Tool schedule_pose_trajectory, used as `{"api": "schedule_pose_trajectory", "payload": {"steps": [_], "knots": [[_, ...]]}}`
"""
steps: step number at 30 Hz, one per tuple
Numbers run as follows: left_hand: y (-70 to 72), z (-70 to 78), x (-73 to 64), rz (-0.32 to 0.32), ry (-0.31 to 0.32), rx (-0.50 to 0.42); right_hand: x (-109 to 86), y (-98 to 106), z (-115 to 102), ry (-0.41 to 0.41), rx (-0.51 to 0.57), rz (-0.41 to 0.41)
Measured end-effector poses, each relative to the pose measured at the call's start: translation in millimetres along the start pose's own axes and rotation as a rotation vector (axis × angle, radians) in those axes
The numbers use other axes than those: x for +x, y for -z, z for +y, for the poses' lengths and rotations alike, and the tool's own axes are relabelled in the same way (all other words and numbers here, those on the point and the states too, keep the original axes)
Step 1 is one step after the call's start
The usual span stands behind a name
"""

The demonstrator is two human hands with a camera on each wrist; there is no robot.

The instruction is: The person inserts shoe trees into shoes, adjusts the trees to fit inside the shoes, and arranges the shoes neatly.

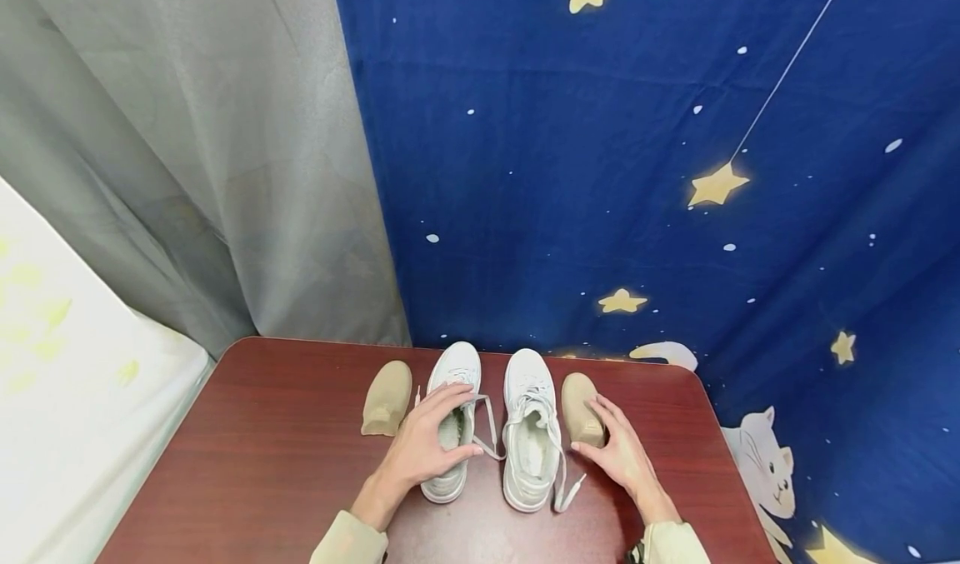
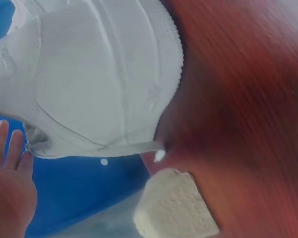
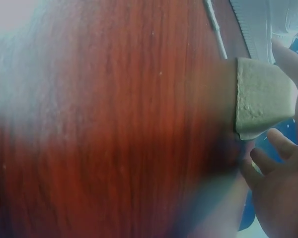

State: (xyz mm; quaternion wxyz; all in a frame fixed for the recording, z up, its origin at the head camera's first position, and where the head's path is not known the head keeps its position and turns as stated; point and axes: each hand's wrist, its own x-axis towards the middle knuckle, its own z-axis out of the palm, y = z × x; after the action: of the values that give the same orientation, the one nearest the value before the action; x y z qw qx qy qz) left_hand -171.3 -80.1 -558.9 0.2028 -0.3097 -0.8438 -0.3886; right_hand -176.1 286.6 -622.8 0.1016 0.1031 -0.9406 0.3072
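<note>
Two white lace-up sneakers stand side by side on the table, toes toward the back. Over the left sneaker [image 1: 453,362] hovers my left hand [image 1: 426,443], its fingers extended and thumb spread across the shoe opening. The left wrist view shows this sneaker's side [image 2: 79,79] close up, fingers near its collar. The right sneaker [image 1: 529,371] has loosened laces. A beige molded shoe insert [image 1: 387,393] lies left of the pair. Around another beige insert [image 1: 579,401] on the right, my right hand [image 1: 622,457] has thumb and fingers spread; whether it touches the insert is unclear.
The dark red wooden table [image 1: 292,447] has a rounded back edge. Behind it hang a grey curtain [image 1: 187,131] and a blue cloth with stars [image 1: 562,172]. A white surface with yellow marks [image 1: 67,381] borders the left side. A loose lace [image 1: 570,491] trails beside the right sneaker.
</note>
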Motion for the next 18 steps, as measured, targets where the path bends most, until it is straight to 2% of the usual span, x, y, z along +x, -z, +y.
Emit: {"api": "schedule_pose_trajectory", "payload": {"steps": [7,10,13,18], "knots": [[-6.4,5.3,5.1,0.032,-0.066,-0.050,-0.2,-4.9,2.8,-0.063,0.073,0.021],[-8.5,7.5,4.2,0.046,-0.068,-0.045,-1.8,-7.4,3.3,-0.095,0.093,0.015],[-10.2,11.6,3.4,0.041,-0.044,-0.041,-3.3,-8.7,4.0,-0.112,0.106,0.018],[-12.8,20.2,7.6,-0.025,0.051,-0.032,-2.2,-8.2,4.8,-0.102,0.112,0.043]]}}
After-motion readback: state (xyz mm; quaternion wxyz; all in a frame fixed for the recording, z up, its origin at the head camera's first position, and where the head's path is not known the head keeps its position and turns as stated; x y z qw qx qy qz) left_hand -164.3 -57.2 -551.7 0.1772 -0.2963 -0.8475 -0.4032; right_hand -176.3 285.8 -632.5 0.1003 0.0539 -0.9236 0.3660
